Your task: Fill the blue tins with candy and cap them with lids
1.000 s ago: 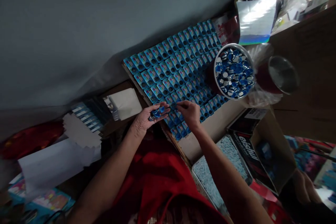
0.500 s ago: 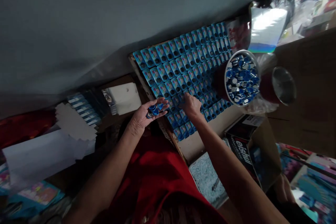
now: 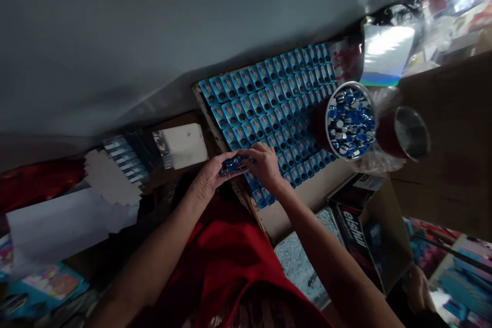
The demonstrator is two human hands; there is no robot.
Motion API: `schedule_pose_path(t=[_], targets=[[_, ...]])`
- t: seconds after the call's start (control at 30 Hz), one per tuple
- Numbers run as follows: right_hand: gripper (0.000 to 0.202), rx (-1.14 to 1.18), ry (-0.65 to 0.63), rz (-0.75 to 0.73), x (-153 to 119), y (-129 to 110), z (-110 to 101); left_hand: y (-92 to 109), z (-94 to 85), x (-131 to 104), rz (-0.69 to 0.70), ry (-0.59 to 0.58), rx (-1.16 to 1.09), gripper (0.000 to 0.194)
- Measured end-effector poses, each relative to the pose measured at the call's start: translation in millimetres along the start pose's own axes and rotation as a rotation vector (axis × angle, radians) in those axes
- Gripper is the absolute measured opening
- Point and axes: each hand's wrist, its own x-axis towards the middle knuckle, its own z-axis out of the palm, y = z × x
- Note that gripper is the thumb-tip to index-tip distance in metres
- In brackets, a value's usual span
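My left hand (image 3: 212,173) is cupped, palm up, around several small round blue-and-silver caps (image 3: 231,165). Over that palm, the bent fingers of my right hand (image 3: 264,165) meet the caps; whether they pinch one is hidden. Both hands are above the near left edge of a board covered with rows of blue cards (image 3: 255,101), many showing a dark round spot. Beyond my right hand, a metal-rimmed tub of the same blue-and-silver caps (image 3: 351,122) stands over the board's right side.
An empty-looking metal cup (image 3: 412,133) stands right of the tub. A black printed carton (image 3: 351,228) and a tray of pale blue bits (image 3: 302,261) are at the lower right. White sheets (image 3: 57,230) lie left; a grey wall (image 3: 134,25) rises behind. Another person's hand (image 3: 418,287) shows lower right.
My right hand has moved left from the cards to my left palm. My left fingers, spread out before, now curl more around the caps. The view has shifted slightly.
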Motion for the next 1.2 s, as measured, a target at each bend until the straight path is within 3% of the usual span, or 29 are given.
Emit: schedule_pose_path(t=[0.07,0.2,0.3,0.43,0.53,0.67,0.77,0.87,0.97,1.07,1.2], targets=[[0.012,0.128,0.027,0.03,-6,-1,6,-4,0.2,4,-0.012,-0.003,0.004,0.023],[0.012,0.307,0.117,0.319,-14,17,7,-1,-3.9,2,-0.023,-0.042,0.02,0.026],[0.014,0.144,0.063,0.444,-19,28,7,9,-8.2,-7,0.011,-0.051,-0.005,0.029],[0.01,-0.082,-0.08,0.453,-15,25,16,23,-9.1,-14,0.042,-0.086,-0.012,0.031],[0.006,-0.209,-0.15,0.513,0,21,20,28,-7.4,-12,0.019,-0.125,-0.006,0.031],[0.02,-0.364,-0.296,0.597,22,25,13,26,-8.8,-4,0.001,-0.173,-0.025,0.032],[0.024,-0.38,-0.326,0.556,25,21,4,23,-12.3,-5,-0.01,-0.168,-0.033,0.033],[0.018,-0.34,-0.201,0.467,15,5,-3,20,-15.7,-9,-0.023,-0.133,-0.026,0.033],[0.018,-0.159,-0.039,0.249,5,-14,-2,16,-16.9,-11,0.003,-0.091,-0.008,0.03],[0.02,0.036,-0.059,0.072,0,-23,9,8,-14.5,-6,0.012,-0.006,-0.023,0.023],[0.012,0.25,-0.002,0.173,-6,-14,22,0,-10.9,1,-0.036,-0.026,-0.023,0.025]])
